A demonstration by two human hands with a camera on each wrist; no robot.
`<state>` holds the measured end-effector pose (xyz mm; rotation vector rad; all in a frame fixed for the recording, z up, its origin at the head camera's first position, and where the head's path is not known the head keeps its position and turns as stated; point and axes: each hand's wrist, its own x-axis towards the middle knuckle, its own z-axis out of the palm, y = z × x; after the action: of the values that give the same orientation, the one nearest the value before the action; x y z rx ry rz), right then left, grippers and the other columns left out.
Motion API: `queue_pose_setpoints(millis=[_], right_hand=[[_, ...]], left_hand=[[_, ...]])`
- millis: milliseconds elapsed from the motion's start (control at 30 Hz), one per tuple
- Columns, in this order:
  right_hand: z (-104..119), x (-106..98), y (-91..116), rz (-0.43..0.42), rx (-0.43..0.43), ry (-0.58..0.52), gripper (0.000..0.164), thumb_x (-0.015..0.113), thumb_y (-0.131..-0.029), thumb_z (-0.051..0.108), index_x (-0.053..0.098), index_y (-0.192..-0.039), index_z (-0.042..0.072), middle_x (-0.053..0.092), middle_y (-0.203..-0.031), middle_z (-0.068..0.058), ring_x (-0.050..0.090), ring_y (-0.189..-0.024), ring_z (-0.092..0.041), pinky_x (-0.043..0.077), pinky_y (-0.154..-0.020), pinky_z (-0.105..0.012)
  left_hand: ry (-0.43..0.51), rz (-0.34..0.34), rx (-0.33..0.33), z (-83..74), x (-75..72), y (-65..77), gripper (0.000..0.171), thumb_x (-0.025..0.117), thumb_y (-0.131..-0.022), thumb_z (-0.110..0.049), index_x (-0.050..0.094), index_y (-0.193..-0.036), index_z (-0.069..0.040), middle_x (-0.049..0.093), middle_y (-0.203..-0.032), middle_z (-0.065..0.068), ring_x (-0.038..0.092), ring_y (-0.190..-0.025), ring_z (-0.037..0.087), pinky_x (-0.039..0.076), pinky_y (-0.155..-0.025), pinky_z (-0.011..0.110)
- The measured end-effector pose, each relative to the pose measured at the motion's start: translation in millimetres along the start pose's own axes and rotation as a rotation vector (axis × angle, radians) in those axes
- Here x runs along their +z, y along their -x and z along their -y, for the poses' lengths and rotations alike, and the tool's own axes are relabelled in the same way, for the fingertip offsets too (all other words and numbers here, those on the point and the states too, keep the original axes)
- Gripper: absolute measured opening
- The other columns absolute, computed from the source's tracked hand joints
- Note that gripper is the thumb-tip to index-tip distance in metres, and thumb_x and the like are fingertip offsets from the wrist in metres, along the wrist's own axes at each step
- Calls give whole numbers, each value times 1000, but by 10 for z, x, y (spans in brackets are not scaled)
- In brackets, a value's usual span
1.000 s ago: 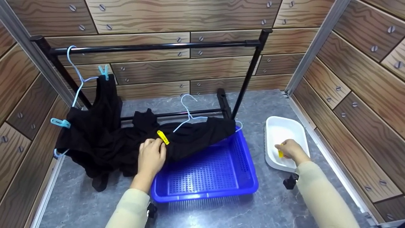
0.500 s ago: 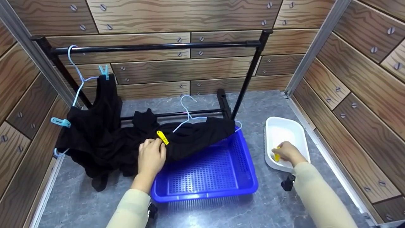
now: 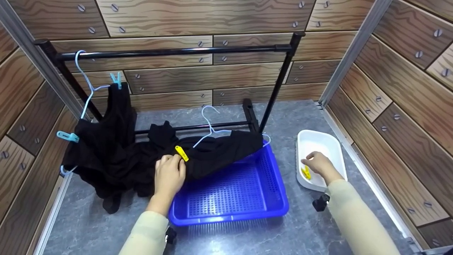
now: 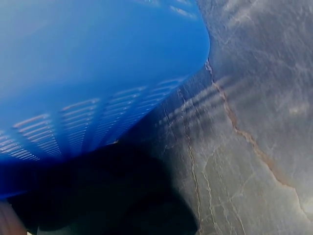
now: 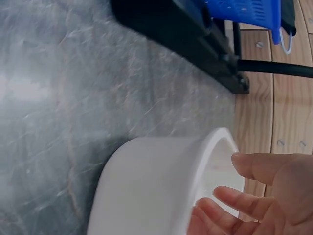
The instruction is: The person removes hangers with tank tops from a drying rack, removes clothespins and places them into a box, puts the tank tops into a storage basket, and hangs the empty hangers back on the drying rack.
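My left hand (image 3: 169,177) grips a black garment (image 3: 226,148) beside a yellow clothespin (image 3: 182,153) that is clipped on it. Its fingertips are hidden in the cloth. A light blue hanger (image 3: 211,127) sits in the garment's upper edge, its hook free. Over the white tub (image 3: 302,141) is my right hand (image 3: 321,165); in the right wrist view thumb and fingers (image 5: 244,200) stand apart with nothing between them. A second yellow clothespin (image 3: 306,173) lies in the tub just below those fingers.
Under the garment stands a blue perforated basket (image 3: 231,220). Behind it rises a black clothes rack (image 3: 177,52). At its left end another black garment (image 3: 102,141) hangs on a hanger, with light blue clothespins (image 3: 68,136) on it. Wood-patterned walls (image 3: 407,117) enclose the floor.
My right hand has let go of the yellow clothespin, which now lies in the white tub. The hand has shifted slightly left. My left hand has stayed in place on the garment.
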<state>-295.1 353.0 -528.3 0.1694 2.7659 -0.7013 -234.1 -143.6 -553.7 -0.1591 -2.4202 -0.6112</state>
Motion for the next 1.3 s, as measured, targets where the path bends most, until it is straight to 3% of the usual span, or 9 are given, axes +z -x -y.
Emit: queue_pose_setpoints(millis=[167,833,1300], right_hand=[[96,-22,38,-52,-52,-1,43,54,-89,33,55,-110,-5,58,-107,-27,56,-95,-37,43,-79,-47],[643,12,146,-68,-198,-66,45,53,-91,38,56,-113,-1,61,-110,-23,57,-102,-36,43,-86,-47],[1132,14,202,-107,-306,-76,36,56,-90,34,60,-108,3,64,-102,-15,59,-96,-30,43,-85,-45]], left_hand=[[5,3,-8,-10,-2,7,13,54,-87,-18,56,-77,-9,63,-74,6,53,-87,26,35,-79,42],[2,-15,6,1,15,1,13,53,-87,-18,55,-78,-9,64,-74,5,53,-87,26,36,-78,42],[10,-12,13,19,23,1,15,51,-88,-21,57,-81,-9,63,-76,6,54,-86,26,37,-76,41]])
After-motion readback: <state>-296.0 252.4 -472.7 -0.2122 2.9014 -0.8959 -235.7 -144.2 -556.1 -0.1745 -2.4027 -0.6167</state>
